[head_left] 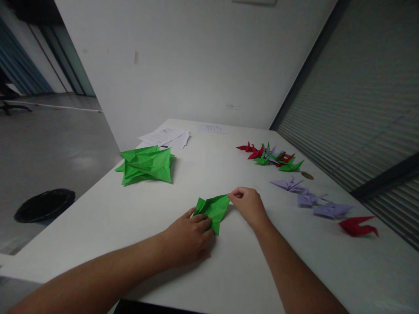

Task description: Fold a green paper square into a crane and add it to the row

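Observation:
A partly folded piece of green origami paper [216,208] is on the white table in front of me, its creases and pointed flaps showing. My left hand [193,237] lies over its left and lower part, fingers curled onto the paper and holding it down; the thumb sticks out below, off the paper. The tip of the paper's upper right corner is pinched between the thumb and forefinger of my right hand [248,204]. What is under my left fingers is hidden.
Creased green paper sheets [147,165] are stacked at left, before printed papers [165,138]. Red, green and purple paper cranes [271,156] cluster at back right, near a brown round object [307,175]. Purple cranes [332,209] and a red crane [356,226] line the right side. A bin [45,205] stands left.

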Tool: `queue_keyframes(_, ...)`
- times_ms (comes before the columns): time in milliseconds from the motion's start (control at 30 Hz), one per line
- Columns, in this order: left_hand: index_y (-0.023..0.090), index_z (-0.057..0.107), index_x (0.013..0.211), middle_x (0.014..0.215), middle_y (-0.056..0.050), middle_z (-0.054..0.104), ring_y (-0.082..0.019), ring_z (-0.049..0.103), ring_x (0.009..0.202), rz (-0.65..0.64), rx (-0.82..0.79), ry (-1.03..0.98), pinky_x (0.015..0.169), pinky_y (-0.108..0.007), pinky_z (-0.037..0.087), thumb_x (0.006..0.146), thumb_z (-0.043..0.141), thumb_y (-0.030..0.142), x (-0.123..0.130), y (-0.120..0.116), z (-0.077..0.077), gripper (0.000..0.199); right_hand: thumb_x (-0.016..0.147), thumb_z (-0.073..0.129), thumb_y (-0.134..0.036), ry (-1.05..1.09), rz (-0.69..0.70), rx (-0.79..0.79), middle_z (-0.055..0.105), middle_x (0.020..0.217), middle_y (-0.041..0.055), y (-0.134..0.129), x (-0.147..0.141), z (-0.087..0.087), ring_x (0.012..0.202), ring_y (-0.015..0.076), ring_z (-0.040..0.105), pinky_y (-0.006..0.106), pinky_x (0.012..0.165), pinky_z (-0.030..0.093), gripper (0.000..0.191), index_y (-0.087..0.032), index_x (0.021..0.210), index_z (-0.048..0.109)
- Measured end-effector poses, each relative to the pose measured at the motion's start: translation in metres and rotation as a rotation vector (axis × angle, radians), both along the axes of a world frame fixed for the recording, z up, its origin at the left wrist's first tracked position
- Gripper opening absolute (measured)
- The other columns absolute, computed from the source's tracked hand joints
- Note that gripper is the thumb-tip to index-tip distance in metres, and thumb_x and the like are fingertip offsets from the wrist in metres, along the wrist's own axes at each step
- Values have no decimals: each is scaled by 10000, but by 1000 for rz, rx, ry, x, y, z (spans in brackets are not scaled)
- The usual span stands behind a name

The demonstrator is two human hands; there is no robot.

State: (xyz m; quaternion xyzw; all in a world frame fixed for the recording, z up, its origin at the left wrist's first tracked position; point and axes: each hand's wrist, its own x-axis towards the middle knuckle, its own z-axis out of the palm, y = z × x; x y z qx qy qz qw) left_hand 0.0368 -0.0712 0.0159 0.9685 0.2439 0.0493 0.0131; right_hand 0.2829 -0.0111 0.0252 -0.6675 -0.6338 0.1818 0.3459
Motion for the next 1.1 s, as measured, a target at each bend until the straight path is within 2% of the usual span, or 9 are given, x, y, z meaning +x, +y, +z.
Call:
queue_keyframes(167, 191, 644, 1209, 1322, -145, 659, -334, 609, 1255, -15, -5, 2, 1153, -553, 401, 897, 715, 515, -1, 1, 0, 456, 795, 697, -327, 0, 21, 8, 777, 699, 71, -2, 2, 6, 651, 217, 694, 295, 606, 468, 176, -192, 710, 771)
queue_keyframes(333, 198, 653, 1190, 1321, -148, 657, -333, 617, 1246, -21, -9, 1, 1151, -536, 406, 884, 727, 519, -3, 2, 1, 449, 787, 728, -375, -11, 27, 20, 742, 637, 58, -1, 6, 6, 602, 211, 660, 310, 602, 467, 205, -201, 683, 760)
queue_keyframes(433, 195, 659, 1198, 1337, -159, 649, -343, 621, 1245, -24, -18, -15, 1139, -541, 422, 891, 719, 513, -3, 2, 0, 447, 764, 742, -403, 60, 14, 32, 734, 660, 58, 2, 6, -1, 620, 209, 657, 309, 606, 480, 213, -198, 706, 728)
queue_keyframes(567, 171, 634, 1281, 1427, -204, 594, -375, 585, 1314, -33, -31, -22, 1110, -513, 465, 921, 671, 545, -2, 3, -4, 520, 720, 783, -456, 226, 44, -26, 688, 669, 10, 3, 3, -17, 605, 186, 632, 286, 573, 474, 327, -192, 874, 666)
queue_keyframes(700, 130, 574, 1370, 1517, -263, 505, -394, 515, 1404, -35, -36, -28, 1131, -488, 456, 950, 623, 564, -2, 4, -10, 606, 710, 807, -342, 230, 160, -149, 664, 666, -32, 1, -4, -31, 605, 169, 630, 263, 569, 466, 335, -204, 934, 600)
queue_keyframes(833, 122, 556, 1386, 1518, -269, 501, -392, 501, 1418, -45, -41, -33, 1135, -480, 456, 955, 616, 556, -1, 3, -7, 615, 696, 813, -191, 51, 175, -163, 736, 796, 19, -1, -13, -34, 704, 182, 681, 261, 614, 465, 264, -202, 860, 606)
queue_keyframes(900, 147, 583, 1353, 1495, -237, 535, -376, 532, 1385, -69, -56, -58, 1105, -474, 480, 956, 616, 550, 0, 3, -3, 566, 698, 821, -170, -37, 163, -145, 752, 835, 38, -1, -15, -34, 738, 191, 688, 266, 632, 462, 253, -200, 851, 621)
queue_keyframes(1000, 196, 655, 1189, 1325, -152, 661, -298, 639, 1209, -68, -102, -165, 1023, -427, 522, 985, 594, 428, -1, 5, 5, 314, 694, 834, -159, -83, 170, -129, 758, 844, 43, -1, -15, -35, 755, 198, 691, 267, 646, 462, 256, -198, 863, 646)
queue_keyframes(1100, 183, 650, 1040, 1074, -117, 704, -239, 664, 1021, 117, -125, -361, 927, -374, 550, 979, 518, 219, -4, 15, 4, 150, 692, 839, -155, -52, 192, -126, 756, 831, 29, -1, -14, -35, 733, 190, 688, 259, 633, 459, 265, -200, 875, 653)
